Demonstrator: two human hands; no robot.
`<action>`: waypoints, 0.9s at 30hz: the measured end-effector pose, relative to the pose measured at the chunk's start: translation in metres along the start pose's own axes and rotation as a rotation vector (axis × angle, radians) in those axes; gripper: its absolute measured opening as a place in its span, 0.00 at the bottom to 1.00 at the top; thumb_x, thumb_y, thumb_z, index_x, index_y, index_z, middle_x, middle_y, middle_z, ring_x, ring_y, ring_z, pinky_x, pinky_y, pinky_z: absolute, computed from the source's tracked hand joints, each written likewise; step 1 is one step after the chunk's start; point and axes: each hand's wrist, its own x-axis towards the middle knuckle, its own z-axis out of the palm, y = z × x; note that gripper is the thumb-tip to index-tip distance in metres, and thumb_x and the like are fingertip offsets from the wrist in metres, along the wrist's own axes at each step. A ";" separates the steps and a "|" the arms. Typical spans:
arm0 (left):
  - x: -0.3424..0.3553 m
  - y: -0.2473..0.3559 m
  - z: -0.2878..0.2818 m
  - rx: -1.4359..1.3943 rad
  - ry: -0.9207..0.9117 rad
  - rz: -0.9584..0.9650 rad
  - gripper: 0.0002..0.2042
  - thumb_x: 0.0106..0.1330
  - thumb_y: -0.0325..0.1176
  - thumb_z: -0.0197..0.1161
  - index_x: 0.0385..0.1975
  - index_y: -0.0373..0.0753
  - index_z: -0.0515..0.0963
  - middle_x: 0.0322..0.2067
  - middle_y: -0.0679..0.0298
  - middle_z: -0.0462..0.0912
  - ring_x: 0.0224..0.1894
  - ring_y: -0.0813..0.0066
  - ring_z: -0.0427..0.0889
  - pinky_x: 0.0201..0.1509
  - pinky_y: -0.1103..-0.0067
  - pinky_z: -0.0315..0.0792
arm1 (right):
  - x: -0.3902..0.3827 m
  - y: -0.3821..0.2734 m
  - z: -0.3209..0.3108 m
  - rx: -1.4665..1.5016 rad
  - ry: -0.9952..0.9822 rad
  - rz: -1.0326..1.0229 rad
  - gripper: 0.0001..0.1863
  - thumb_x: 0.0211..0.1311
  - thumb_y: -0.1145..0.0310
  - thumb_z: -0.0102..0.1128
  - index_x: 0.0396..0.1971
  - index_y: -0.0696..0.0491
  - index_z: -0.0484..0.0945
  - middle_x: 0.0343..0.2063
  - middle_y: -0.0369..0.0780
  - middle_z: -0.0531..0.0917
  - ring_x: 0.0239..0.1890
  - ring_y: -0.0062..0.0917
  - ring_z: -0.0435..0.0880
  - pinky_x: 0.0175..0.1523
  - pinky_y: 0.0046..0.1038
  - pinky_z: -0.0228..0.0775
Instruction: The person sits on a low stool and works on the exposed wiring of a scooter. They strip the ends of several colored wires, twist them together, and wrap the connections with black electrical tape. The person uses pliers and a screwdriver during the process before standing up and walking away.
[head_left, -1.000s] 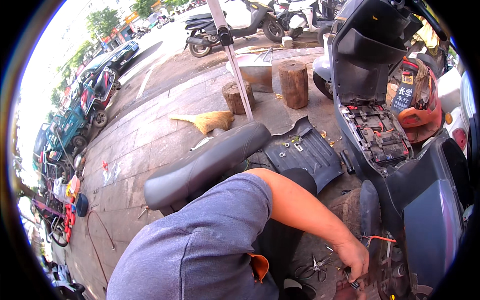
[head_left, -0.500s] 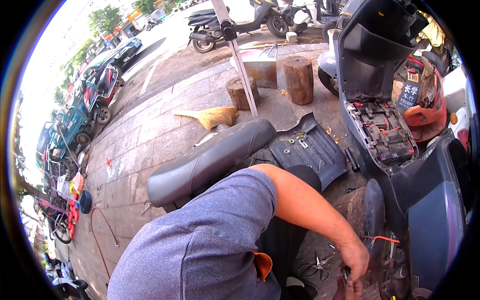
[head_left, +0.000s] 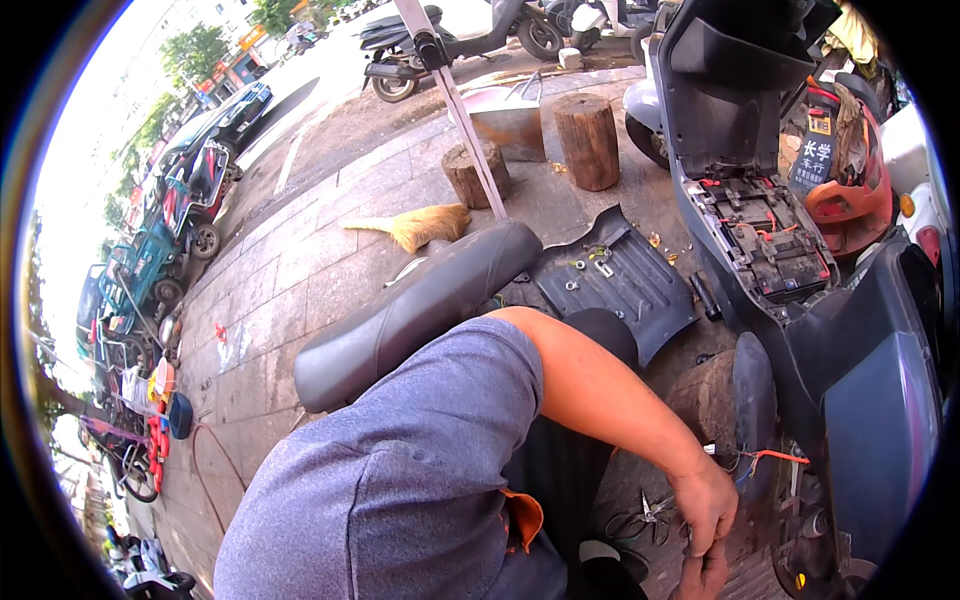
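Note:
My left forearm reaches down from the grey sleeve over a dark-trousered knee to the bottom right. My left hand (head_left: 704, 497) is closed, its fingertips meeting my right hand (head_left: 703, 572), whose fingers are also together at the bottom edge; what they grip is hidden. Scissors (head_left: 650, 514) lie on the paving left of them. An orange wire (head_left: 775, 454) runs among exposed parts of the dark scooter (head_left: 868, 420) on the right. Its open top compartment holds batteries (head_left: 760, 240) with red leads. A worn wooden block (head_left: 700, 400) sits above my hands.
A detached black seat (head_left: 410, 300) and plastic panel (head_left: 610, 290) with small parts lie ahead. Beyond are a straw broom (head_left: 425, 225), log stumps (head_left: 590, 140), a metal pole (head_left: 470, 140) and parked scooters (head_left: 450, 45). Vehicles (head_left: 155, 280) line the left; an orange plastic body (head_left: 845, 215) stands right.
The view has shifted slightly, so the surroundings appear higher. My hands have shifted a little together; the small dark item visible between them a second ago is now hidden behind the fingers.

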 end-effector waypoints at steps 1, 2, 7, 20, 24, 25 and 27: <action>0.000 -0.001 0.001 0.025 0.001 0.017 0.14 0.57 0.41 0.73 0.30 0.34 0.89 0.35 0.56 0.91 0.35 0.61 0.89 0.37 0.63 0.79 | 0.003 0.014 -0.002 -0.047 -0.013 -0.004 0.31 0.83 0.53 0.56 0.71 0.64 0.74 0.64 0.54 0.83 0.67 0.39 0.81 0.71 0.39 0.69; 0.003 -0.004 0.002 0.115 0.017 0.071 0.13 0.55 0.41 0.72 0.29 0.35 0.89 0.35 0.54 0.90 0.34 0.59 0.89 0.37 0.62 0.79 | 0.003 0.026 -0.003 -0.092 -0.025 -0.006 0.33 0.83 0.52 0.56 0.72 0.64 0.74 0.65 0.55 0.83 0.67 0.41 0.81 0.72 0.39 0.69; 0.017 -0.009 0.012 0.444 0.216 0.435 0.13 0.47 0.39 0.71 0.23 0.35 0.86 0.31 0.50 0.85 0.35 0.49 0.85 0.37 0.58 0.78 | 0.016 0.024 0.020 0.042 0.361 -0.322 0.15 0.70 0.68 0.57 0.46 0.64 0.84 0.41 0.48 0.87 0.44 0.37 0.86 0.52 0.36 0.77; -0.071 -0.010 -0.146 0.897 0.913 -0.098 0.16 0.67 0.35 0.71 0.27 0.32 0.74 0.30 0.53 0.72 0.36 0.55 0.75 0.45 0.64 0.71 | -0.003 -0.017 -0.027 0.125 0.124 -0.675 0.05 0.58 0.73 0.65 0.26 0.55 0.78 0.28 0.40 0.82 0.35 0.40 0.83 0.45 0.40 0.76; -0.058 -0.060 -0.119 0.916 0.643 -0.102 0.17 0.69 0.41 0.75 0.31 0.36 0.76 0.38 0.54 0.75 0.43 0.52 0.78 0.50 0.63 0.73 | 0.011 -0.005 -0.026 0.057 0.251 -0.384 0.03 0.61 0.75 0.63 0.27 0.56 0.78 0.28 0.43 0.81 0.34 0.42 0.80 0.45 0.40 0.73; -0.050 -0.068 -0.119 0.980 0.647 -0.032 0.15 0.68 0.41 0.76 0.33 0.37 0.78 0.40 0.55 0.76 0.45 0.52 0.78 0.51 0.63 0.74 | 0.010 -0.004 -0.024 0.021 0.263 -0.407 0.03 0.60 0.75 0.64 0.28 0.56 0.79 0.28 0.42 0.81 0.35 0.42 0.81 0.45 0.40 0.74; -0.040 -0.079 -0.118 1.085 0.660 0.044 0.14 0.66 0.40 0.77 0.37 0.38 0.81 0.43 0.56 0.76 0.49 0.52 0.80 0.54 0.62 0.76 | 0.012 -0.006 -0.017 -0.046 0.295 -0.462 0.03 0.60 0.75 0.66 0.28 0.55 0.81 0.29 0.42 0.82 0.36 0.41 0.81 0.45 0.41 0.75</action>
